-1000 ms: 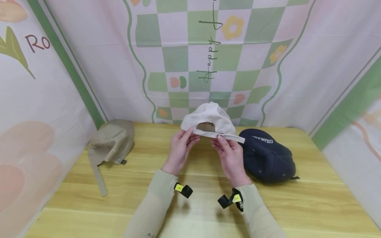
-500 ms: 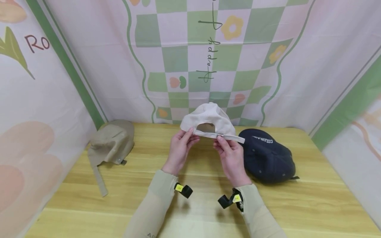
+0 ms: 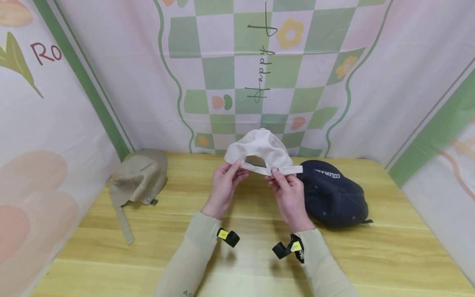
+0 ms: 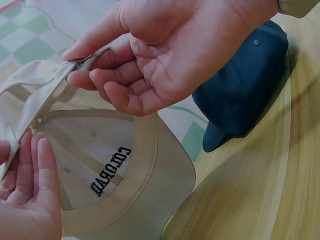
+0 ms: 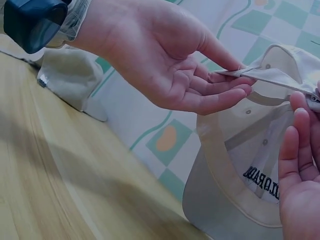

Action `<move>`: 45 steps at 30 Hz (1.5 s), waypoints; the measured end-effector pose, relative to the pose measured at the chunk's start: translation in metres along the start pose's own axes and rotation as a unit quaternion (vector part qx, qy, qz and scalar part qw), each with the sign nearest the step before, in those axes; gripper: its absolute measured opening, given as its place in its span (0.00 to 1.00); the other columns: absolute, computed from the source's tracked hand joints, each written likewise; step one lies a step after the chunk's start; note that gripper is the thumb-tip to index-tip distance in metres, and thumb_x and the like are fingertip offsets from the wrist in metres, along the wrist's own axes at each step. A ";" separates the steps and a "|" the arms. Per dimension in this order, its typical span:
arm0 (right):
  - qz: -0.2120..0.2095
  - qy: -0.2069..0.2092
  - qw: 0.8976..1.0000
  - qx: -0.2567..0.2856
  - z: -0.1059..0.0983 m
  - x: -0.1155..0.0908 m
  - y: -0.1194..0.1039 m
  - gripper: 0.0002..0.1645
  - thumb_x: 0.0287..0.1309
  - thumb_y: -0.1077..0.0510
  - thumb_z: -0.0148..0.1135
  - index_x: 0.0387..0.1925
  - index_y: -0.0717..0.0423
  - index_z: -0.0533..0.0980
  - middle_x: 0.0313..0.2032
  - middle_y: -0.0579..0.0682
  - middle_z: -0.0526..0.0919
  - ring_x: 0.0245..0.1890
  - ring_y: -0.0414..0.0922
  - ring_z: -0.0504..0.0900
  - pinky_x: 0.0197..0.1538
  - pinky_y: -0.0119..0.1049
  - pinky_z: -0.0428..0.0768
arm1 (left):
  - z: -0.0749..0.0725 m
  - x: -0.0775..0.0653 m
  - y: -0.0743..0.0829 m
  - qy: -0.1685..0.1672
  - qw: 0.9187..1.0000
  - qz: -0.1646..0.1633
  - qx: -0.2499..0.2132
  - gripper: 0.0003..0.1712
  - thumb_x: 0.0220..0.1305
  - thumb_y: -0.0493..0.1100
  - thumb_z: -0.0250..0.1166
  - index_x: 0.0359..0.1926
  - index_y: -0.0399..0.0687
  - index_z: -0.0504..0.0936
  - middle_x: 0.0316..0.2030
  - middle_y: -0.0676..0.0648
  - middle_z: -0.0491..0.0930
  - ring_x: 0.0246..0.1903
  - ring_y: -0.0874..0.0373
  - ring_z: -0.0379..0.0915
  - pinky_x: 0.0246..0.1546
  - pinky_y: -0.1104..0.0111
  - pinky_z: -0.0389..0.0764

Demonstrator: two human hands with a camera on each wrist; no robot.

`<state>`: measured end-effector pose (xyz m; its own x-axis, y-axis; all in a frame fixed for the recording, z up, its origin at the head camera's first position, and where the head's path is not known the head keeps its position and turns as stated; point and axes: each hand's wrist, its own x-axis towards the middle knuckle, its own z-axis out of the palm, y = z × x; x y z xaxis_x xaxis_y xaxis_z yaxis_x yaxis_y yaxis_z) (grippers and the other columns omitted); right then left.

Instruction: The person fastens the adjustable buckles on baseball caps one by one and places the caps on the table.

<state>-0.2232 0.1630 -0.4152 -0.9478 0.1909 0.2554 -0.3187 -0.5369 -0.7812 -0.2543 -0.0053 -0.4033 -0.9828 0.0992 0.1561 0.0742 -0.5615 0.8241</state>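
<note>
A white baseball cap (image 3: 261, 142) is held up near the back of the table, its rear opening towards me. My left hand (image 3: 220, 190) pinches the rear band at the left of that opening between thumb and fingers. At the opening's right, my right hand (image 3: 291, 202) pinches the adjusting strap (image 3: 295, 169), whose free end sticks out to the right. A small metal buckle (image 4: 79, 63) shows by the right fingertips in the left wrist view. Dark lettering (image 4: 111, 172) shows reversed inside the crown. The right wrist view shows the cap's brim (image 5: 200, 192) pointing down.
A navy cap (image 3: 332, 196) lies on the wooden table (image 3: 252, 272), just right of my right hand. At the left lies a crumpled khaki cap (image 3: 141, 177) with its strap hanging loose. A patterned cloth backdrop (image 3: 219, 74) stands behind the table.
My right fingers have shifted slightly on the strap. Its free end has tilted up and drawn a little to the left, and the band now bends at the buckle. The left hand stays put.
</note>
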 end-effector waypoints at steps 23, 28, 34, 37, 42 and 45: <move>0.034 -0.015 0.999 -0.003 -0.008 -0.003 0.002 0.08 0.70 0.66 0.60 0.35 0.58 0.82 0.36 0.49 0.82 0.35 0.42 0.83 0.43 0.35 0.83 | -0.009 0.006 0.015 0.023 0.997 -0.008 -0.074 0.19 0.80 0.42 0.52 0.61 0.31 0.72 0.48 0.41 0.78 0.42 0.53 0.80 0.55 0.61 0.80; 0.039 -0.024 0.999 -0.014 -0.009 -0.004 0.004 0.08 0.71 0.67 0.56 0.38 0.57 0.81 0.39 0.50 0.83 0.38 0.42 0.84 0.47 0.38 0.83 | -0.013 0.008 0.015 0.048 0.995 -0.024 -0.089 0.19 0.80 0.43 0.52 0.61 0.33 0.73 0.50 0.40 0.78 0.45 0.52 0.79 0.56 0.62 0.79; 0.039 -0.025 0.999 -0.012 -0.010 -0.005 0.005 0.13 0.70 0.71 0.49 0.34 0.60 0.78 0.37 0.51 0.83 0.36 0.43 0.84 0.45 0.36 0.83 | -0.016 0.012 0.016 0.071 0.991 -0.045 -0.105 0.18 0.81 0.46 0.52 0.58 0.36 0.75 0.48 0.43 0.78 0.42 0.54 0.76 0.47 0.67 0.79; 0.040 -0.016 0.999 -0.005 -0.010 -0.005 0.006 0.12 0.67 0.73 0.47 0.34 0.62 0.77 0.37 0.52 0.82 0.35 0.44 0.83 0.43 0.36 0.83 | -0.018 0.013 0.017 0.075 0.991 -0.059 -0.091 0.19 0.80 0.47 0.54 0.57 0.36 0.75 0.50 0.42 0.78 0.45 0.53 0.75 0.48 0.66 0.78; 0.042 0.004 0.999 0.007 -0.010 -0.003 0.006 0.12 0.63 0.75 0.47 0.40 0.62 0.74 0.39 0.53 0.82 0.35 0.45 0.83 0.41 0.35 0.81 | -0.018 0.013 0.018 0.071 0.992 -0.082 -0.062 0.25 0.79 0.48 0.55 0.64 0.32 0.71 0.60 0.38 0.73 0.58 0.49 0.71 0.60 0.60 0.73; 0.044 0.010 0.999 0.011 -0.010 -0.002 0.006 0.13 0.62 0.76 0.47 0.41 0.62 0.72 0.37 0.53 0.81 0.34 0.44 0.82 0.40 0.34 0.81 | -0.018 0.013 0.017 0.067 0.992 -0.086 -0.056 0.26 0.79 0.46 0.55 0.65 0.30 0.70 0.61 0.39 0.71 0.59 0.49 0.69 0.61 0.61 0.71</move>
<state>-0.2230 0.1679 -0.4262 -0.9720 0.1574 0.1744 -0.2336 -0.5696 -0.7880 -0.2690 -0.0286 -0.3971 -0.9935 0.0954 -0.0614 -0.1081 -0.6339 0.7658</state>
